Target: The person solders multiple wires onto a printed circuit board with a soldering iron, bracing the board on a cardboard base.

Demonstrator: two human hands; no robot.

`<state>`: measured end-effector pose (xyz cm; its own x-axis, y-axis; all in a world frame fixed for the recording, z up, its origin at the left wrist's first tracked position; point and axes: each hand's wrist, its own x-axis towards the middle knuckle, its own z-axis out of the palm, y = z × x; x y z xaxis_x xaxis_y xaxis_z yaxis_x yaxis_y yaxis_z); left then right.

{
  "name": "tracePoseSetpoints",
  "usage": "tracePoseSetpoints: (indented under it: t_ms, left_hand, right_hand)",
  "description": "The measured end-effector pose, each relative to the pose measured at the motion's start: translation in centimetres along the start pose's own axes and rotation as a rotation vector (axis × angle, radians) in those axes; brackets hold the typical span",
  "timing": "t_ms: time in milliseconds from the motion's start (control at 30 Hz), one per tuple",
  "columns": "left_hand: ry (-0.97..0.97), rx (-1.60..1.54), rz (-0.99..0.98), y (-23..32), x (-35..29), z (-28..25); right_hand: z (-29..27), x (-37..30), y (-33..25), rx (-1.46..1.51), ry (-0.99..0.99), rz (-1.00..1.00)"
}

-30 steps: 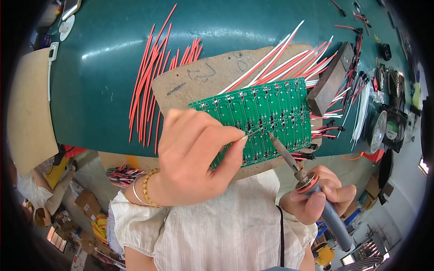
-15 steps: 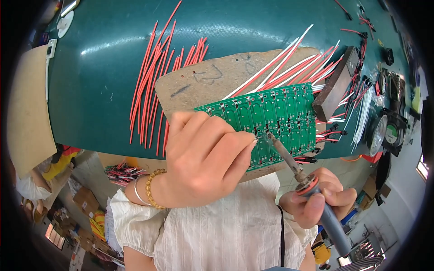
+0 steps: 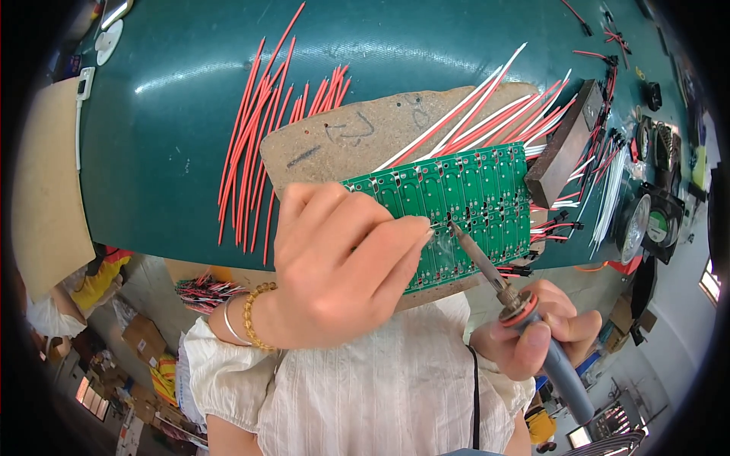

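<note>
My right hand [image 3: 541, 334] grips a soldering iron [image 3: 561, 372] with a grey-blue handle. The iron's tip rests at the middle of a green circuit board panel [image 3: 487, 178]. Over the board's left part, my left hand [image 3: 342, 258] is closed in a pinch. A short, thin, pale end of solder wire pokes out of its fingertips, close to the iron's tip; the rest of it is hidden in the hand. Faint smoke hangs below the tip. Red and white wires [image 3: 475, 114] run out from the board's far edge.
Under the panel lies a brown board [image 3: 312, 144] with pen marks. A dark block [image 3: 563, 144] rests across the wires at the right. Loose red wires [image 3: 255, 137] lie on the green table [image 3: 167, 175]. Farther right are black connectors, white wires [image 3: 610, 197] and a round fan-like part [image 3: 663, 220].
My left hand has shifted slightly, and the solder wire's end now shows beyond its fingertips. The iron's tip stays at nearly the same place on the board.
</note>
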<state>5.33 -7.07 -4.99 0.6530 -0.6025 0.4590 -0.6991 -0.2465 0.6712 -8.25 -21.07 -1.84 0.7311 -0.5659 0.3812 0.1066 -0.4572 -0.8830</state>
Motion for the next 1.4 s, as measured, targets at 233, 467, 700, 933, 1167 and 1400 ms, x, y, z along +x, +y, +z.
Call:
tracePoseSetpoints:
  t_ms: [233,467,700,933,1167,1400]
  left_hand:
    - [-0.035,0.056,0.036,-0.1,-0.1,0.2]
    - [-0.099,0.014,-0.14,1.3,0.3,-2.7]
    - [0.016,-0.153,-0.294,1.3,0.6,-2.0]
    - [0.039,0.025,-0.178,-0.4,1.4,-0.2]
    - [0.021,0.088,-0.088,-0.9,1.9,0.4]
    - [-0.007,0.072,-0.017,-1.1,1.8,0.4]
  right_hand:
    - [0.0,-0.8,-0.3,-0.128,-0.134,-0.021]
    - [0.0,0.1,-1.0,-0.152,-0.2,-0.092]
    - [0.4,0.6,-0.2,-0.083,0.048,-0.093]
    - [1.2,2.1,1.1,0.004,-0.028,-0.102]
    - [2.5,2.8,2.4,0.075,0.053,-0.194]
    - [1.5,4.9,2.9,0.123,-0.083,-0.25]
